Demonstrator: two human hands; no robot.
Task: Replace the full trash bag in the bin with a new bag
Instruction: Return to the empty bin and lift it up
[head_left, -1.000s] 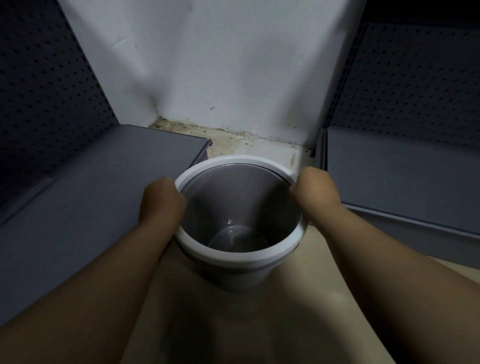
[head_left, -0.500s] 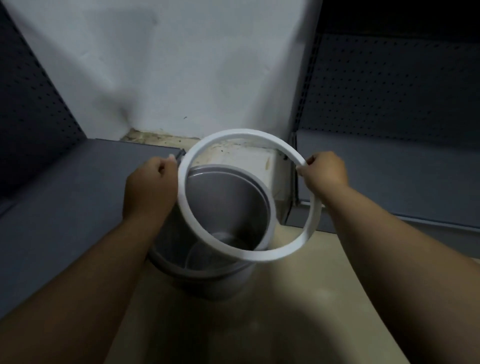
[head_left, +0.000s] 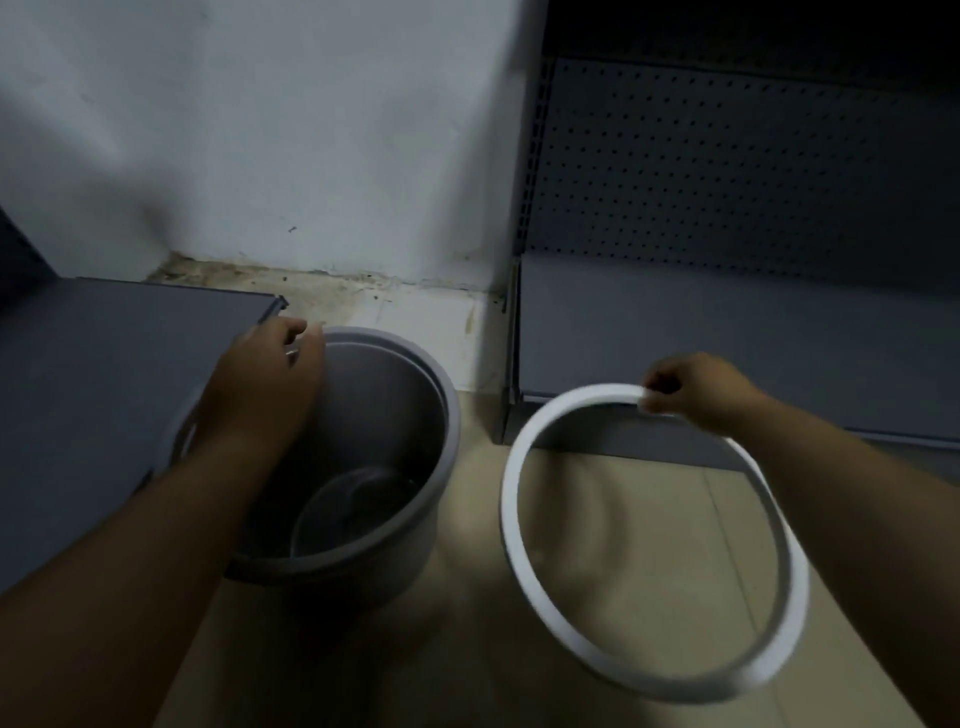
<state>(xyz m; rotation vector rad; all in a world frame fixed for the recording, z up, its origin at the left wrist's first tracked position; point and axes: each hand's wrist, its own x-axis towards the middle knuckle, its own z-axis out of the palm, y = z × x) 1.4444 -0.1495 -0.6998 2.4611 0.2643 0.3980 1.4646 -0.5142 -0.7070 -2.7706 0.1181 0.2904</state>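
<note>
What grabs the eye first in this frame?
The white retaining ring, off the bin and held out low at right, pinched at its top by the right hand. Next the grey bin at centre-left on the floor, standing between grey shelf units, with the left hand at its far rim.

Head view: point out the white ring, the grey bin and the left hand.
white ring (head_left: 511, 519), head view, left arc.
grey bin (head_left: 447, 415), head view, right rim.
left hand (head_left: 265, 374), head view, back of hand.
</note>
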